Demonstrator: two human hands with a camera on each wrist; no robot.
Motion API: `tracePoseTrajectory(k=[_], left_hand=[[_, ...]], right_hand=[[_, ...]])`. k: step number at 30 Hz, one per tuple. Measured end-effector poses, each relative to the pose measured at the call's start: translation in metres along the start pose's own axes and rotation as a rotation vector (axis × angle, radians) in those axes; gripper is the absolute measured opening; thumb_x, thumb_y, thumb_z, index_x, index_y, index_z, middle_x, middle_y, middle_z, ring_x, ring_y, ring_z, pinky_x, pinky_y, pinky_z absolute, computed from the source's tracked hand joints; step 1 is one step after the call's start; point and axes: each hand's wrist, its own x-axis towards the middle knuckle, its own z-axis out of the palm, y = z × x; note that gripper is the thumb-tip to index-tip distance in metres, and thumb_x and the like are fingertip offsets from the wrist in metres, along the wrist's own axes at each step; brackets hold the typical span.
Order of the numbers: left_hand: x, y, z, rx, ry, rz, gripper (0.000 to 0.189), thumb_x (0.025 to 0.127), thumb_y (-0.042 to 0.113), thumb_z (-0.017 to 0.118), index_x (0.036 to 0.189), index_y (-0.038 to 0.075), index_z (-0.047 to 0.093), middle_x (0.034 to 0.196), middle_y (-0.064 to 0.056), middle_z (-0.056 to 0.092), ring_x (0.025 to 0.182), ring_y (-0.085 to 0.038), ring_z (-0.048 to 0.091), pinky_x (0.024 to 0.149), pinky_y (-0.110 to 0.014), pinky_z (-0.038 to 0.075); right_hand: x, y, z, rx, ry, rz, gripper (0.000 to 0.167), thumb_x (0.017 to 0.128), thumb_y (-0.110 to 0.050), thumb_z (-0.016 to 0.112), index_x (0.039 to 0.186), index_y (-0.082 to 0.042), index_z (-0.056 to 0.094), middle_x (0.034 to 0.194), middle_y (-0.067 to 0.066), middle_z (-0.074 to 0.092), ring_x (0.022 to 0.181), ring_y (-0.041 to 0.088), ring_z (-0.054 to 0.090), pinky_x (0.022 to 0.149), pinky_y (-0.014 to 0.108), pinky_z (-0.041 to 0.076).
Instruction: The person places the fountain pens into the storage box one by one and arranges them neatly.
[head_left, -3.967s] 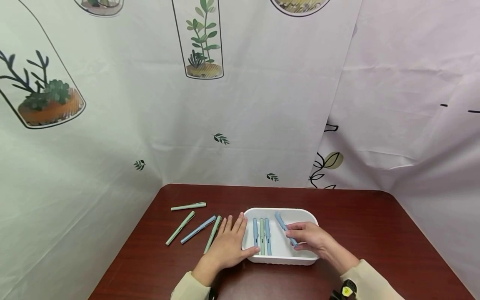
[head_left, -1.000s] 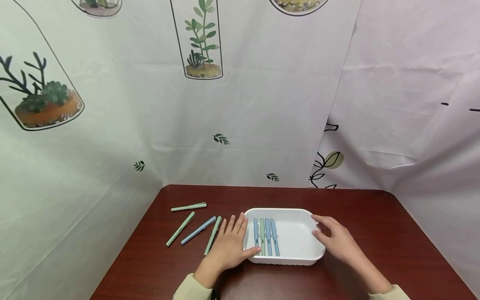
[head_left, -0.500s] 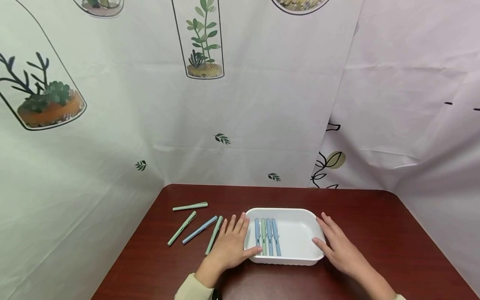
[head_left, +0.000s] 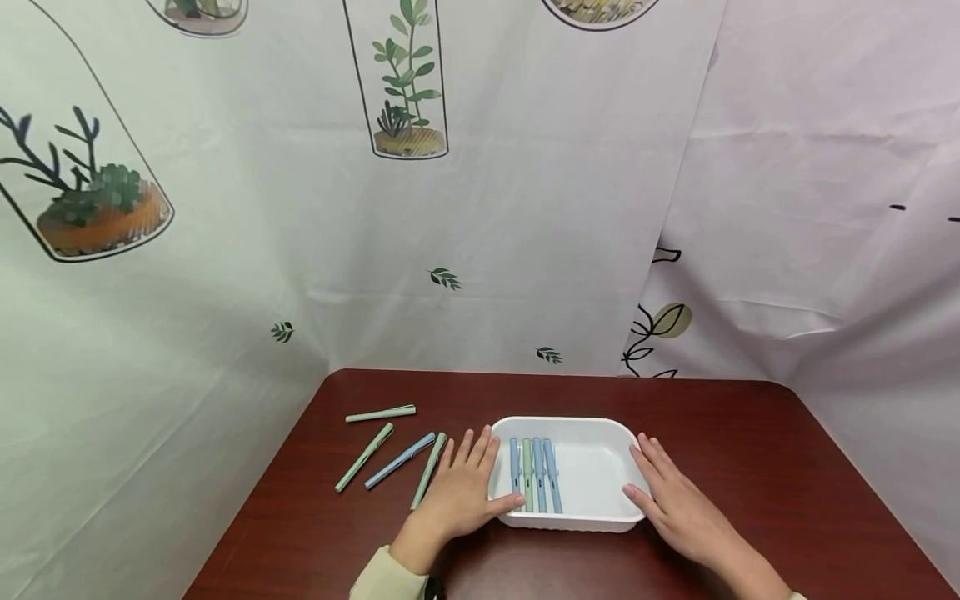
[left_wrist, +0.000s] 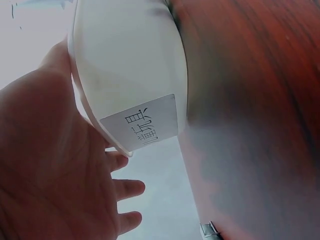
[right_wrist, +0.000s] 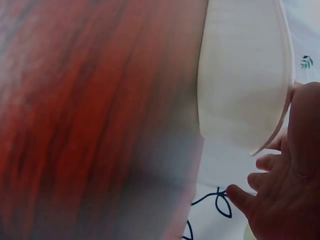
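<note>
now shows blue pen [head_left: 553, 477] released in tray [head_left: 594, 475], fourth in row; touches tray with left grip [head_left: 454, 495] and right grip [head_left: 681, 505], both straight-fingered, unclamped; leaves four loose pens [head_left: 363, 457] outside.

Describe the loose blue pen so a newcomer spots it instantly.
On the brown table, find the white tray. Look left of it, past the left hand. The blue pen slants between two green pens and is the only blue one outside the tray.

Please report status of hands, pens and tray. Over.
Left hand, right hand: open, at opposite sides of white tray. Inside: four pens, three blue, one green. Four loose pens on table; left hand between nearest and tray.
</note>
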Motion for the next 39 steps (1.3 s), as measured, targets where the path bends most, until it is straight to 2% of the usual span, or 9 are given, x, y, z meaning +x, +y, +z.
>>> tracePoseTrajectory(k=[5,12,16,25,31,35,39], left_hand=[[0.001,0.001,-0.001,-0.005,-0.003,0.009,0.096,0.091,0.073,0.052,0.158,0.007,0.035,0.166,-0.015,0.025,0.152,-0.04,0.024,0.119,-0.062,0.02],[-0.001,-0.002,-0.005,-0.007,0.019,0.026,0.095,0.091,0.071,0.054,0.157,0.006,0.035,0.165,-0.018,0.028,0.151,-0.041,0.025,0.119,-0.063,0.02],[-0.002,-0.009,-0.009,-0.029,0.033,0.02,0.093,0.092,0.068,0.057,0.157,0.006,0.035,0.164,-0.016,0.029,0.151,-0.041,0.025,0.12,-0.063,0.018],[-0.007,-0.029,-0.015,-0.053,0.074,-0.02,0.088,0.095,0.062,0.057,0.156,0.003,0.037,0.163,-0.018,0.032,0.15,-0.042,0.027,0.119,-0.062,0.021],[-0.012,-0.043,-0.02,-0.049,0.112,-0.058,0.085,0.096,0.062,0.056,0.154,0.003,0.04,0.16,-0.017,0.037,0.149,-0.041,0.03,0.119,-0.06,0.022],[-0.017,-0.051,-0.023,-0.046,0.14,-0.082,0.082,0.096,0.059,0.057,0.153,0.002,0.043,0.157,-0.018,0.042,0.146,-0.041,0.036,0.118,-0.06,0.026],[-0.022,-0.056,-0.024,-0.009,0.172,-0.114,0.077,0.096,0.053,0.062,0.149,-0.001,0.046,0.15,-0.02,0.049,0.138,-0.041,0.046,0.113,-0.059,0.034]], right_hand=[[-0.001,0.001,0.0,-0.004,0.001,-0.012,0.064,0.103,-0.04,0.057,0.152,-0.001,0.043,0.161,0.023,0.032,0.155,0.026,0.017,0.109,0.003,-0.006],[-0.002,0.003,0.003,-0.016,0.009,-0.053,0.062,0.104,-0.037,0.057,0.151,0.0,0.044,0.161,0.022,0.033,0.152,-0.001,-0.005,0.111,0.004,-0.006],[-0.001,0.004,0.003,-0.023,0.019,-0.07,0.062,0.103,-0.036,0.058,0.151,0.001,0.045,0.159,0.022,0.037,0.148,-0.009,-0.009,0.111,0.004,-0.006],[-0.001,0.003,0.003,-0.014,0.005,-0.058,0.063,0.103,-0.039,0.058,0.151,0.0,0.045,0.161,0.023,0.033,0.153,0.002,-0.003,0.111,0.005,-0.006],[0.0,0.001,0.004,-0.011,-0.003,-0.069,0.063,0.103,-0.04,0.058,0.151,-0.002,0.045,0.161,0.023,0.033,0.154,0.004,-0.002,0.11,0.003,-0.006],[0.0,0.0,0.006,-0.011,0.002,-0.074,0.063,0.102,-0.04,0.058,0.151,-0.002,0.046,0.161,0.023,0.032,0.154,0.007,-0.001,0.11,0.003,-0.006],[-0.001,0.0,0.006,-0.012,0.003,-0.074,0.062,0.103,-0.039,0.058,0.151,-0.002,0.046,0.161,0.023,0.033,0.154,0.007,-0.001,0.11,0.003,-0.006]])
